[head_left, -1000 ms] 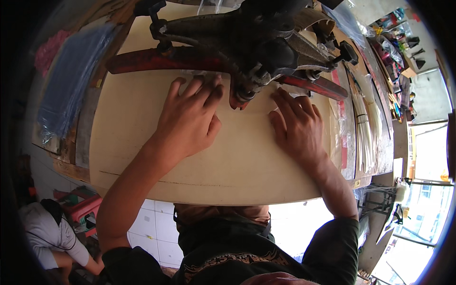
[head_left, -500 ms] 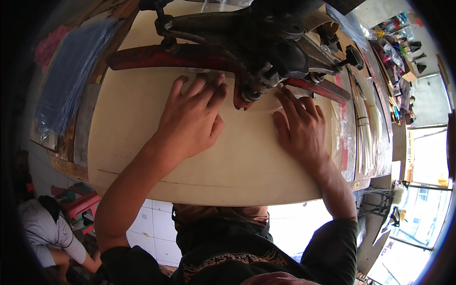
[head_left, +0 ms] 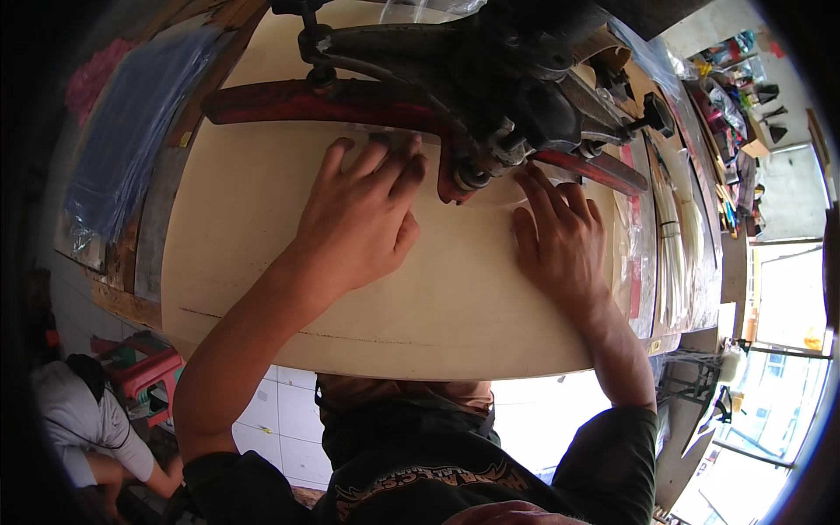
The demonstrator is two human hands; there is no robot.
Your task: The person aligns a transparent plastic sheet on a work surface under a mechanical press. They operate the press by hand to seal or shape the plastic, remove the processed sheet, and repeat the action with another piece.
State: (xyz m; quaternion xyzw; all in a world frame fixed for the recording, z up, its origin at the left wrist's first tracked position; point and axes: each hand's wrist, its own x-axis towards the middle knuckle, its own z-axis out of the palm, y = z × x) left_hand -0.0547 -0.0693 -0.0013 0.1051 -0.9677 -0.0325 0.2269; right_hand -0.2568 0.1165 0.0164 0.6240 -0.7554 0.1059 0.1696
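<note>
A cream-coloured board (head_left: 429, 324) covers the tabletop before me. Over its far part stands a dark metal press-like machine (head_left: 516, 79) with a long red bar (head_left: 350, 102) close above the board. My left hand (head_left: 363, 206) rests with spread, slightly bent fingers, their tips just on the near side of the bar. To the right, my right hand (head_left: 562, 232) lies with fingers stretched forward, the tips beside the bar's right part. A clear plastic film (head_left: 500, 198) shows faintly near the fingertips, partly hidden under the machine; whether either hand pinches it is not visible.
Blue-tinted plastic sheets (head_left: 131, 140) lie stacked at left, a pink bag (head_left: 94, 79) behind them. Pale bundled strips (head_left: 672, 229) lie along the right side. At lower left, a person in a white shirt (head_left: 74, 420) bends near a red plastic stool (head_left: 144, 372).
The whole view has shifted very slightly, so machine and hands appear a little farther right. Both hands keep nearly the same place and pose against the board.
</note>
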